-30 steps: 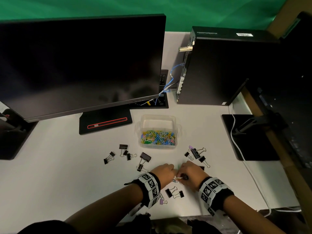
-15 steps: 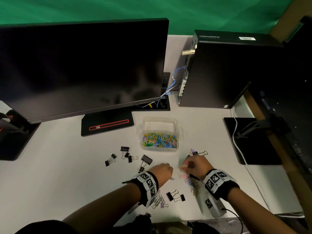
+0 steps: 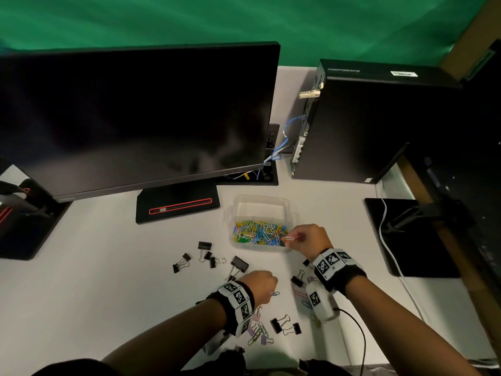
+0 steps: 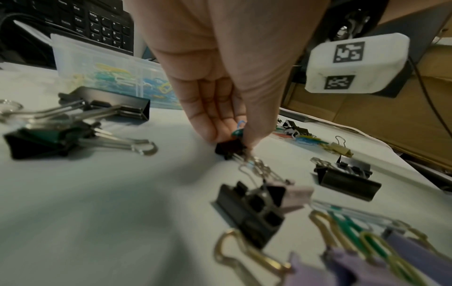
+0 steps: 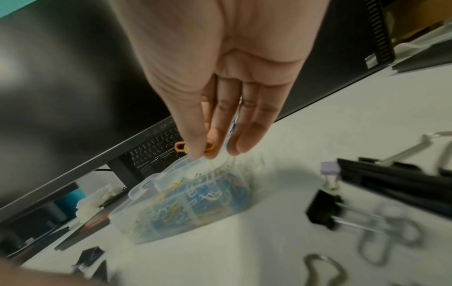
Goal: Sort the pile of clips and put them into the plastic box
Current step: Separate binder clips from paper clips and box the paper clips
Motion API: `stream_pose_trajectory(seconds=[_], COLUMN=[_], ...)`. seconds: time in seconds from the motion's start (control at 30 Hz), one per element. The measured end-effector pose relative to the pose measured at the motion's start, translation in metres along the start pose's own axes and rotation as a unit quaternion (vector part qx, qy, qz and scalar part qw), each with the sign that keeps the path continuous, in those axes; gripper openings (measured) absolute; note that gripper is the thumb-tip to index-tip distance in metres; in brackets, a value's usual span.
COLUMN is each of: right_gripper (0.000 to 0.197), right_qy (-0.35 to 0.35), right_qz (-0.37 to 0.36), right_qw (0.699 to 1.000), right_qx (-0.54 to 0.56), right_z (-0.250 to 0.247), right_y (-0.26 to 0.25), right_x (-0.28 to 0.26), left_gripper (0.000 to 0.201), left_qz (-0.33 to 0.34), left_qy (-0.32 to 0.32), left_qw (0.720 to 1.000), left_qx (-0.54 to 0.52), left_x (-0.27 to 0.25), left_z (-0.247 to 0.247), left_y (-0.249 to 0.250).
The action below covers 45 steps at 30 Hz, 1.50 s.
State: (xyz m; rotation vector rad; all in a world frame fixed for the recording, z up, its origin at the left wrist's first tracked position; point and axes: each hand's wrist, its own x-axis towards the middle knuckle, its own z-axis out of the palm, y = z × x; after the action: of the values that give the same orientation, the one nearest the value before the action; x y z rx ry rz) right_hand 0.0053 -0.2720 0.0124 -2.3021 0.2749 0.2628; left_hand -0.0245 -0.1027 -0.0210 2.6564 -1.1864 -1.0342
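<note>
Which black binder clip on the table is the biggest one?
The large black binder clip just beyond the left hand; its body is clearly wider than the other black clips'.

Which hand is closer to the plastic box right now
Right. The right hand is at the plastic box's near right corner, pinching paper clips over it. The left hand is down on the table among binder clips, well short of the box.

Clear plastic box of coloured paper clips; black binder clips, perhaps unsorted, scattered nearby.
</note>
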Motion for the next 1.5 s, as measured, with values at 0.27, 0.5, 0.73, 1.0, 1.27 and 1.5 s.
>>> stream_pose_trajectory(seconds=[0.27,0.5,0.73,1.0,1.27,1.5], right_gripper=[0.017,0.044,0.046,0.038,0.046,0.037], right_qy=[-0.020,-0.042,-0.160,-0.124,-0.083,-0.009], right_qz=[-0.020,-0.049,-0.146,-0.124,-0.154,-0.150], right_qw=[0.999,0.996,0.955,0.930,0.937,0.973], right_qx=[-0.044,-0.061,-0.203,-0.324,-0.303,-0.174], right_z=[0.017,0.024,0.035,0.030,0.027,0.013], right_y=[-0.018,-0.027,-0.027,-0.014,-0.001,0.010], right_x=[0.019,0.019,0.019,0.022,0.012,-0.015], left_gripper=[0.024,0.018,0.032,0.060,0.038,0.045], left_qz=[-0.027,-0.065,-0.144,-0.064,-0.160,-0.048], left_qy=[0.031,0.200,0.207,0.185,0.195,0.229], left_qw=[0.998,0.965,0.943,0.978,0.963,0.972], left_qx=[-0.048,-0.157,-0.217,-0.066,0.096,0.006], left_x=[-0.009,-0.008,0.011,0.011,-0.008,-0.021], left_z=[-0.015,-0.056,-0.080,-0.064,-0.057,-0.046], left_y=[-0.014,-0.056,-0.072,-0.079,-0.081,-0.067])
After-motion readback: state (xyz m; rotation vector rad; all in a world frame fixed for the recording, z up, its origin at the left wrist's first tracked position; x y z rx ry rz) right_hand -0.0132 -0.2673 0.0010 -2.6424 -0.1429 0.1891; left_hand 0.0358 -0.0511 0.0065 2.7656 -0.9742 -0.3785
